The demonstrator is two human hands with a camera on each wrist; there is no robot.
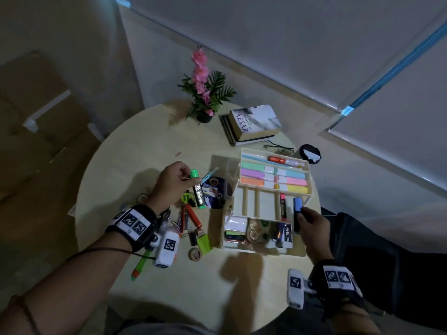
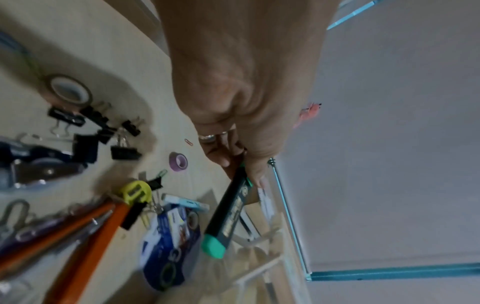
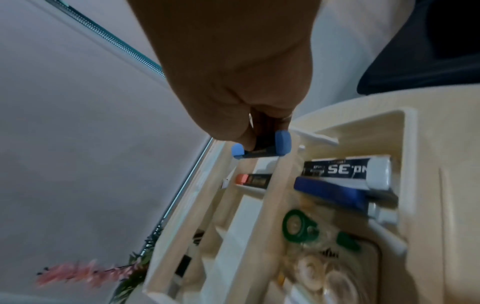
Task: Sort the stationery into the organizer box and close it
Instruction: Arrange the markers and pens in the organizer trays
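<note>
The cream organizer box point(image 1: 307, 165) stands open on the round table, its far tray filled with pastel highlighters. My left hand point(image 1: 177, 176) point(image 2: 241, 164) grips a green-capped highlighter point(image 1: 198, 189) point(image 2: 228, 216) by one end, lifted over the pile left of the box. At the box's right slot, above the divider, my right hand point(image 1: 308, 217) point(image 3: 259, 135) pinches a blue-capped highlighter point(image 1: 297, 209) point(image 3: 281, 145). A red-capped highlighter point(image 1: 283, 205) point(image 3: 253, 179) lies in the slot beside it. The near compartment holds a white tube point(image 3: 348, 170), tape rolls and a blue item.
Loose stationery lies left of the box: orange-handled scissors point(image 1: 193, 217), binder clips point(image 2: 124, 152), tape rolls point(image 1: 195, 254), a blue round pack point(image 1: 214, 193), a green pen point(image 1: 140, 265). Books point(image 1: 251, 124), a potted flower point(image 1: 203, 93), glasses and a black disc stand behind the box.
</note>
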